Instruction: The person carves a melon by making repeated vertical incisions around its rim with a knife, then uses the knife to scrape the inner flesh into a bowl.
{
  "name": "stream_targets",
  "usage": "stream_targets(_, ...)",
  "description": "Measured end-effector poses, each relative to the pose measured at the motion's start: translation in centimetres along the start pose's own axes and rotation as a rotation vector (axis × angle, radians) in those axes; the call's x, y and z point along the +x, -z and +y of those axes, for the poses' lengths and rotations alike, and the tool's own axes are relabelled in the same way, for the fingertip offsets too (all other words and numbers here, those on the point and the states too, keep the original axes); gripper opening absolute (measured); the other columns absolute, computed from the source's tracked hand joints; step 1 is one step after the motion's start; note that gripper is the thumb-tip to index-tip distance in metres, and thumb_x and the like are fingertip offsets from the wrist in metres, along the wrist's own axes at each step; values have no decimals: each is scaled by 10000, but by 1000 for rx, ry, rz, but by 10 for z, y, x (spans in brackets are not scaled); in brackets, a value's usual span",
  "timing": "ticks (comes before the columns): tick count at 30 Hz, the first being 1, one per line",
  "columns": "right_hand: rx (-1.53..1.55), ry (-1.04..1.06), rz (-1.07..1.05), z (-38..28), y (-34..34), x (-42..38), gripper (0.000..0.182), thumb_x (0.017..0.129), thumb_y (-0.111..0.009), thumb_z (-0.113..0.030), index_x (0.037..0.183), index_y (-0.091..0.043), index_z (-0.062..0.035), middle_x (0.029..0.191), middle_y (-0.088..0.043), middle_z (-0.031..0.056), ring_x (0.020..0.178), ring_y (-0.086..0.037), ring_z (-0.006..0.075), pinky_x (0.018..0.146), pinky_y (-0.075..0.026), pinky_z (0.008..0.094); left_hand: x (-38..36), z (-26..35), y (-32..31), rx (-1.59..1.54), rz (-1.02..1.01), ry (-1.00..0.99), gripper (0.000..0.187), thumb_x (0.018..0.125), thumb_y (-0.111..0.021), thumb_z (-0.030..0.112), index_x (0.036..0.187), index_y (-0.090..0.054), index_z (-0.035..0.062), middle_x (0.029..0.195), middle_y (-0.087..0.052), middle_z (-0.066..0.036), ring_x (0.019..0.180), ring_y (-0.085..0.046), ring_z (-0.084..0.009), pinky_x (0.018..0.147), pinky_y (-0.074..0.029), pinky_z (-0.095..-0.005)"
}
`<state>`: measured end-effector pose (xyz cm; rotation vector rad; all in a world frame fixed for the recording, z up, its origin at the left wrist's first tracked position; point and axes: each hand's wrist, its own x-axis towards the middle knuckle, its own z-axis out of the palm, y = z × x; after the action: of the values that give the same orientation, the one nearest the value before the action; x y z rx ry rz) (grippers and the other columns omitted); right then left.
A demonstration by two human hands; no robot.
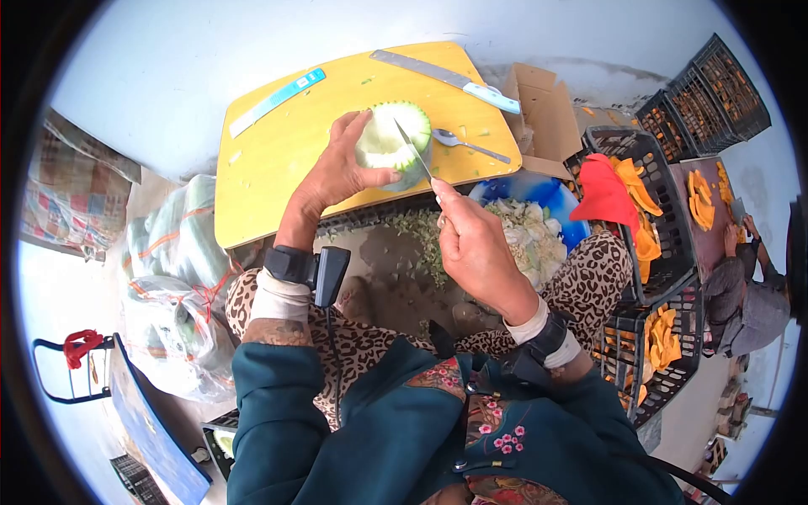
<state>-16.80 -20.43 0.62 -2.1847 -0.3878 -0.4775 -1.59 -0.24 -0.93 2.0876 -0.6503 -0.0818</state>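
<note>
A pale green, hollowed gourd or melon piece (380, 139) with a notched, zigzag rim stands at the front edge of the yellow table (278, 168). Its left side is gripped by my left hand (341, 167), thumb at the front and fingers round the back. My right hand (478, 246) is closed round the handle of a small knife (411, 146), whose blade reaches over the rim at the right. Just right of the gourd lies a metal spoon (471, 145). The handle of the knife is mostly hidden in my fist.
Farther back on the table lie a long blade with a pale blue handle (446, 76) and a blue-and-white flat tool (278, 103). A blue basin (576, 229) holds scraps. Crates (673, 252) of orange pieces stand right, near another person (741, 290). Bagged gourds (172, 244) lie left.
</note>
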Motion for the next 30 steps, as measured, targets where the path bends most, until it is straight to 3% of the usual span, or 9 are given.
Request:
stream_targets(7, 51, -23, -13, 6, -1, 1, 469, 849, -513, 83, 1318, -503, 76, 983, -642, 255, 880, -643, 397, 773, -519, 427, 0, 0, -1, 51, -14, -72, 1136, 586, -887, 441, 1485, -338, 15, 1487, -319, -181, 1393, -348, -346, 1145, -340, -417)
stream_targets(13, 347, -173, 3, 24, -4, -19, 477, 871, -525, 73, 1347, -503, 36, 878, -641, 149, 773, -651, 184, 723, -527, 308, 1, -2, -1, 43, -19, -68, 1129, 582, -888, 419, 1483, -340, 14, 1486, -321, -182, 1390, -353, -345, 1141, -346, -413)
stream_targets(14, 491, -319, -48, 26, 0, -25, 496, 887, -514, 74, 1378, -485, 10, 868, -625, 91, 677, -577, 98, 635, -487, 248, 1, 0, -1, 40, -22, -68, 1128, 583, -887, 418, 1482, -341, 13, 1486, -321, -183, 1390, -354, -344, 1141, -346, -413)
stream_targets(18, 856, -446, -145, 28, 24, -38, 524, 927, -465, 70, 1437, -439, -46, 914, -622, 33, 563, -409, 6, 529, -359, 170, 2, 3, 0, 41, -28, -58, 1126, 585, -885, 414, 1482, -339, 10, 1489, -315, -185, 1396, -344, -346, 1146, -336, -413)
stream_targets(21, 722, -439, -126, 34, 31, -50, 511, 907, -499, 73, 1406, -478, -35, 894, -618, 44, 622, -478, 33, 571, -426, 203, 1, 2, 0, 38, -25, -59, 1130, 585, -885, 413, 1485, -334, 9, 1492, -312, -186, 1400, -336, -346, 1151, -329, -413)
stream_targets(24, 368, -169, -55, 33, 19, -45, 498, 874, -529, 80, 1362, -522, -22, 897, -644, 99, 697, -603, 136, 656, -509, 285, 2, 1, -1, 37, -29, -51, 1136, 583, -886, 415, 1487, -331, 10, 1493, -309, -187, 1402, -333, -348, 1154, -323, -413)
stream_targets(27, 110, -152, -25, 6, 20, -36, 485, 846, -540, 86, 1323, -551, -7, 926, -657, 166, 823, -671, 275, 760, -536, 358, 1, 1, -1, 47, -22, -50, 1139, 584, -888, 421, 1488, -330, 10, 1494, -306, -189, 1402, -332, -352, 1154, -322, -415)
stream_targets(28, 87, -149, -36, 1, 21, -36, 497, 846, -536, 86, 1334, -536, -11, 946, -649, 199, 832, -652, 367, 752, -533, 402, 0, 1, -1, 40, -19, -53, 1138, 585, -888, 423, 1488, -330, 10, 1495, -305, -190, 1402, -331, -353, 1154, -322, -416)
stream_targets(30, 1, -131, -46, -6, 24, -36, 503, 843, -541, 86, 1338, -527, -6, 932, -641, 202, 824, -641, 384, 737, -526, 422, 0, 0, -2, 52, -20, -57, 1155, 576, -896, 434, 1489, -328, 13, 1503, -286, -206, 1398, -338, -369, 1143, -342, -423)
